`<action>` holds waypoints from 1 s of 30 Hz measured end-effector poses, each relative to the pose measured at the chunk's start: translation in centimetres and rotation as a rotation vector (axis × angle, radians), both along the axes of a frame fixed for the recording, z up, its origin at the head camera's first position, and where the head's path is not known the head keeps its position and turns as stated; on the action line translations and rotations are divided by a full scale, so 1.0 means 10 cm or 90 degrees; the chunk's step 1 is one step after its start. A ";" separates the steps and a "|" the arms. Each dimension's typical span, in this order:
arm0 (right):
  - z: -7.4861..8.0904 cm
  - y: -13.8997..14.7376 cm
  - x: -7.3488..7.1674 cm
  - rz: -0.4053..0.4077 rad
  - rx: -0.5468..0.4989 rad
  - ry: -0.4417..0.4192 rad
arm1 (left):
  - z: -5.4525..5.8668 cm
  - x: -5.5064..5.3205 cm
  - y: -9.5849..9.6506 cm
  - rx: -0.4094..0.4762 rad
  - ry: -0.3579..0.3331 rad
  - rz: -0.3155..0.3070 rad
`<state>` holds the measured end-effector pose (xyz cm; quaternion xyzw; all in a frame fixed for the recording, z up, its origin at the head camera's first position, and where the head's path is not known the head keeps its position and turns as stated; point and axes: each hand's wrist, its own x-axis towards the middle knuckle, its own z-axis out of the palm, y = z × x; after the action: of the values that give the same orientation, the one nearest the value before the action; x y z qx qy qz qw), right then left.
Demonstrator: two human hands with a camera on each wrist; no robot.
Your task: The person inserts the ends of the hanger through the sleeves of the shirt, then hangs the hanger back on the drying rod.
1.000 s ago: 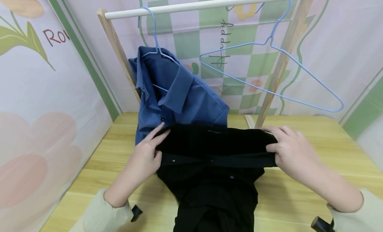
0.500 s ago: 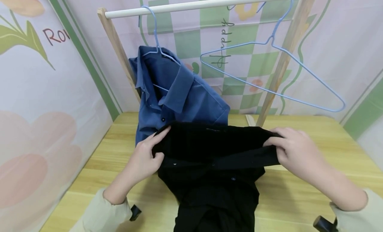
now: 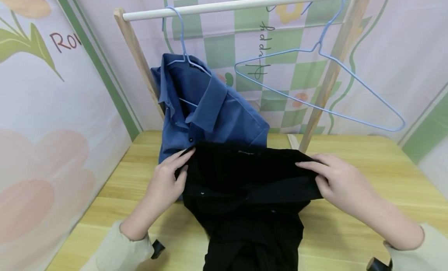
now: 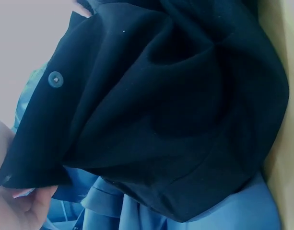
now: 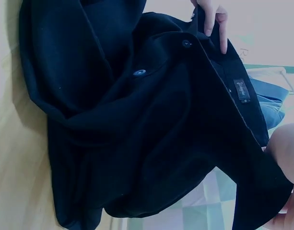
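A black buttoned shirt (image 3: 252, 224) hangs from both hands in front of the rack, its upper edge spread wide. At the left end, my left hand (image 3: 166, 183) pinches the edge between thumb and fingers. The opposite end is gripped by my right hand (image 3: 341, 181), whose index finger lies along the inside. A label (image 5: 241, 90) shows inside the edge in the right wrist view. One button (image 4: 55, 79) appears close up in the left wrist view. Folds hide the rest of the black shirt.
Behind the hands, a blue shirt (image 3: 241, 115) hangs on a blue hanger at the left of the rack's white bar (image 3: 238, 6). A bare blue hanger (image 3: 318, 53) hangs at the right. The wooden table (image 3: 371, 154) lies below.
My right hand has shifted its hold along the edge, with its fingers now reaching further inward. My left thumb and fingers have moved slightly left. The black shirt's front edge droops a little lower.
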<state>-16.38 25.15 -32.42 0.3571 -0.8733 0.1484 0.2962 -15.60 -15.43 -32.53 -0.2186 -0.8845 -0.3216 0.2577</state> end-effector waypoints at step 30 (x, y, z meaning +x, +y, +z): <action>-0.24 -0.13 0.02 0.007 0.056 -0.148 | 0.15 0.10 0.05 -0.036 0.076 0.011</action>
<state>-16.13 23.89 -34.83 0.3551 -0.9055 0.1517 0.1761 -14.61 -14.95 -31.00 -0.2372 -0.8781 -0.2804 0.3067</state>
